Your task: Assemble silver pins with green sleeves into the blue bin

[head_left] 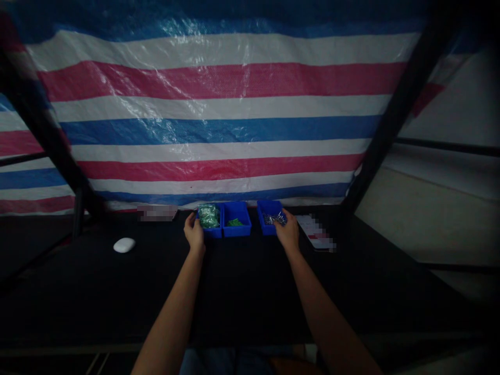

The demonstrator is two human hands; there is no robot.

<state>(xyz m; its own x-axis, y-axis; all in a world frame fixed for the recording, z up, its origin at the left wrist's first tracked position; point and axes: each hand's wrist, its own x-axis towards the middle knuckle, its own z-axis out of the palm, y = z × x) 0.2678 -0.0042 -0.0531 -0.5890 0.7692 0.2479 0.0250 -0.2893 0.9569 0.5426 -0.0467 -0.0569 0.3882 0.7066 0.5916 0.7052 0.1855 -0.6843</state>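
Observation:
Three blue bins stand in a row at the back of the black table. My left hand (194,233) is closed on the outer side of the left bin (213,234), which holds green items in clear plastic (209,215). Beside it, close against it, the middle bin (242,230) has a few small green pieces (235,222) at its bottom. Across a small gap is the right bin (263,205), with small shiny metal parts (270,219) inside. My right hand (288,230) grips that bin's right side, its thumb over the near edge.
A white rounded object (124,245) lies on the black table (242,291) at the left. Behind it is a flat, blurred-out item (157,212). A phone-like flat object (314,233) lies right of the bins. Striped sheeting (226,169) hangs behind, between dark posts.

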